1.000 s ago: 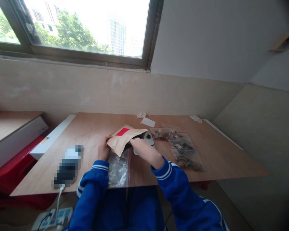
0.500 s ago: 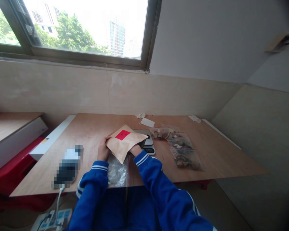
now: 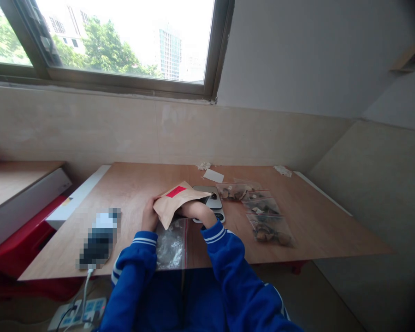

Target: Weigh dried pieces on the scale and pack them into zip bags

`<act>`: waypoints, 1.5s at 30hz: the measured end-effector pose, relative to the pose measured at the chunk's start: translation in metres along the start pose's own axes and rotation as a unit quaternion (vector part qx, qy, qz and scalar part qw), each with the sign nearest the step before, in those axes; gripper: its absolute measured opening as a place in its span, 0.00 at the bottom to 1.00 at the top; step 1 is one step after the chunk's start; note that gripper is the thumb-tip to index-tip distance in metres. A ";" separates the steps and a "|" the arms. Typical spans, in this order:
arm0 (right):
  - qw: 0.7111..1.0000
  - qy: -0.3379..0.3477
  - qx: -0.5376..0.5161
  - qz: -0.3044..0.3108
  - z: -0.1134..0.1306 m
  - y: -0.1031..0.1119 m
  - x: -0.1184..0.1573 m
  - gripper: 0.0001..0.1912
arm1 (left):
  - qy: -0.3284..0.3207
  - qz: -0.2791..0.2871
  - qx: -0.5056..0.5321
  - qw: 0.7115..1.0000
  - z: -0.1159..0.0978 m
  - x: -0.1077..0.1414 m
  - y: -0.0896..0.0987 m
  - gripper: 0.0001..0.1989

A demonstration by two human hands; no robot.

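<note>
My left hand grips the closed end of a brown paper bag with a red label, holding it tilted above the table. Into the bag's open mouth reaches my right hand, its fingers hidden inside. Behind and partly under the bag stands a small kitchen scale, with a small dark piece on its plate. An empty-looking clear zip bag lies flat below my hands at the table's front edge.
To the right, several zip bags of dried brown slices lie on the wooden table. A white card and crumpled tissue are at the back. A blurred-out phone on a cable lies left, above a power strip.
My right hand has shifted slightly right and turned, so more of its back and wrist shows at the bag's mouth. The paper bag has tipped a little, showing less of its label.
</note>
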State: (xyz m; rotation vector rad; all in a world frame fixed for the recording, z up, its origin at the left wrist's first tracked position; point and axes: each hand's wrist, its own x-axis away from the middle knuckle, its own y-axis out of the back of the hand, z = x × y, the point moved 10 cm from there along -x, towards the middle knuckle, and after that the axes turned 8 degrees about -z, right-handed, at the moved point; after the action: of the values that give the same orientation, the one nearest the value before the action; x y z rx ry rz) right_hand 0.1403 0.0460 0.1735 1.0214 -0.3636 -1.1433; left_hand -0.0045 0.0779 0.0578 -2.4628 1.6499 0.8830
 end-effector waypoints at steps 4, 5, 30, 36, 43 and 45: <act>0.995 0.022 -0.021 0.098 0.008 -0.005 0.015 0.21 | -0.005 -0.001 -0.001 1.000 -0.001 0.000 0.001 0.17; 0.993 0.027 -0.026 0.108 0.010 -0.004 0.017 0.21 | -0.004 0.000 -0.004 1.000 0.000 0.000 0.001 0.17; 0.895 -0.028 -0.285 -0.344 -0.096 0.101 0.055 0.16 | 0.029 0.017 -0.023 0.999 0.010 -0.002 -0.004 0.19; 0.961 -0.099 -0.118 -0.229 -0.147 0.030 0.035 0.18 | 0.029 0.012 -0.008 0.999 0.007 -0.002 -0.003 0.18; 0.948 -0.078 -0.075 -0.299 -0.132 0.048 0.043 0.23 | 0.027 0.003 -0.018 0.999 0.008 -0.001 -0.001 0.17; 0.913 -0.080 -0.098 -0.388 -0.114 0.076 0.060 0.19 | 0.027 0.006 -0.017 0.999 0.007 -0.001 -0.001 0.17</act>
State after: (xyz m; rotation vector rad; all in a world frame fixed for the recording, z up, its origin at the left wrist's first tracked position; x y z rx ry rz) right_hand 0.2887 0.0522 0.1612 0.9097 0.0562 -1.9450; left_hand -0.0072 0.0817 0.0518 -2.5251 1.6811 0.8598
